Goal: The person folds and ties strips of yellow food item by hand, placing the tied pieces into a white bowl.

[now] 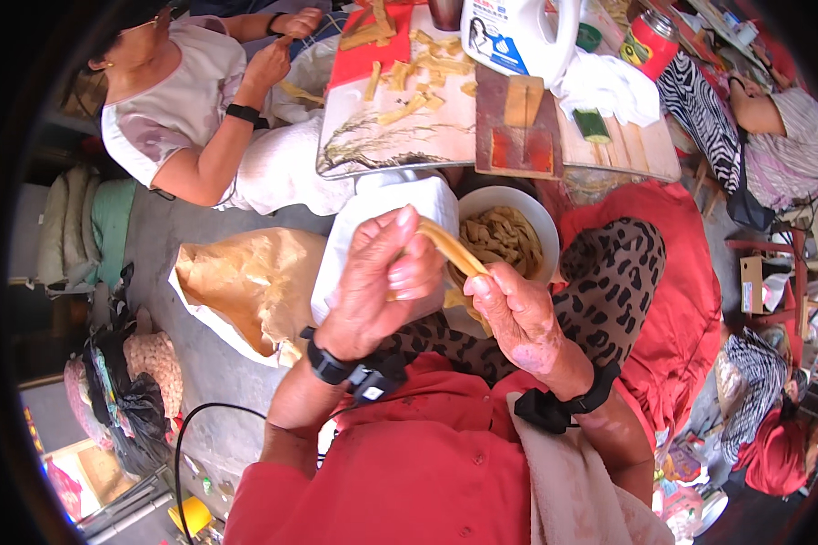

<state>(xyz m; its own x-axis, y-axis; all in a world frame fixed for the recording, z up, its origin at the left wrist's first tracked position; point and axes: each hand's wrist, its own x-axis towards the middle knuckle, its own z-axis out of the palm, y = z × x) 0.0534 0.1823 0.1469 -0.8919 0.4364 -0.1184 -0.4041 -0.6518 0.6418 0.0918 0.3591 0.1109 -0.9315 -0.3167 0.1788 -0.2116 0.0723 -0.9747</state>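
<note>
Between my two hands a pale yellow-brown strip is stretched. My left hand pinches its upper left end between thumb and curled fingers. The fingertips of my right hand grip the lower right end, and part of a similar strip hangs below them. Just beyond my hands, a white bucket holds many similar brownish strips. A white cloth or bag covers something beside the bucket, partly behind my left hand. More pale strips lie on the table.
An open brown paper sack stands on the floor at left. The table ahead bears a wooden block, a white jug, a cut green vegetable piece and a red flask. One person sits at left, others at right.
</note>
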